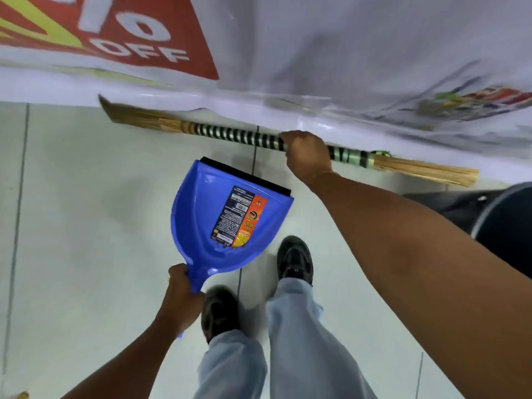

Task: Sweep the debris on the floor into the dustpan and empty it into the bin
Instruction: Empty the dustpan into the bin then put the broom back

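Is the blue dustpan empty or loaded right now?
Empty: the blue dustpan shows only its printed label inside, no debris, held off the floor by the left hand.

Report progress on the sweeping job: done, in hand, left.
Done: both tools are picked up. In hand: the left hand grips the blue dustpan, which looks empty; the right hand grips the broom held sideways near the banner. Left: sweeping, collecting, emptying; no bin can be identified here.
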Demonstrator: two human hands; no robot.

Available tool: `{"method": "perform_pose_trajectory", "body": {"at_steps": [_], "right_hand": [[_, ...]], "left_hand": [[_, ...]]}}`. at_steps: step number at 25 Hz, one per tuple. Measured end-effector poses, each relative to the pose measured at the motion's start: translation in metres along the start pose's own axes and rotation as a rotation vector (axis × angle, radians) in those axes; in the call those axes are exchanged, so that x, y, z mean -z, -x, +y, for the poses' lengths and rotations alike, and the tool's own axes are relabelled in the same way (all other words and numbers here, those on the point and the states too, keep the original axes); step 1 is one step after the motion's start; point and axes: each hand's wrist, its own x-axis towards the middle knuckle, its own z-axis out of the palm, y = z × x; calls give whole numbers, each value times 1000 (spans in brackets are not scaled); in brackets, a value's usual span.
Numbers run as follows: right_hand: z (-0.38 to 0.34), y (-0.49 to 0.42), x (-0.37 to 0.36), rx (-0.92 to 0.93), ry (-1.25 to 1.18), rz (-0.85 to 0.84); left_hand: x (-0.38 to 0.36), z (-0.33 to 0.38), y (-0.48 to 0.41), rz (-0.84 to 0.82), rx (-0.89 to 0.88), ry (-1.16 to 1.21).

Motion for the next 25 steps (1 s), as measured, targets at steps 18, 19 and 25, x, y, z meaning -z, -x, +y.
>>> {"method": "perform_pose_trajectory", "body": {"at_steps": [18, 19, 25], "right_hand": [[57, 210, -48, -590, -406, -77], [61, 223, -52, -602, -410, -75], [72, 236, -64, -610, -396, -1]], "left_hand": [[-114, 89, 21, -42, -56, -199], [-126, 95, 17, -61, -76, -241], [-162, 112, 3, -154, -60, -61]]}}
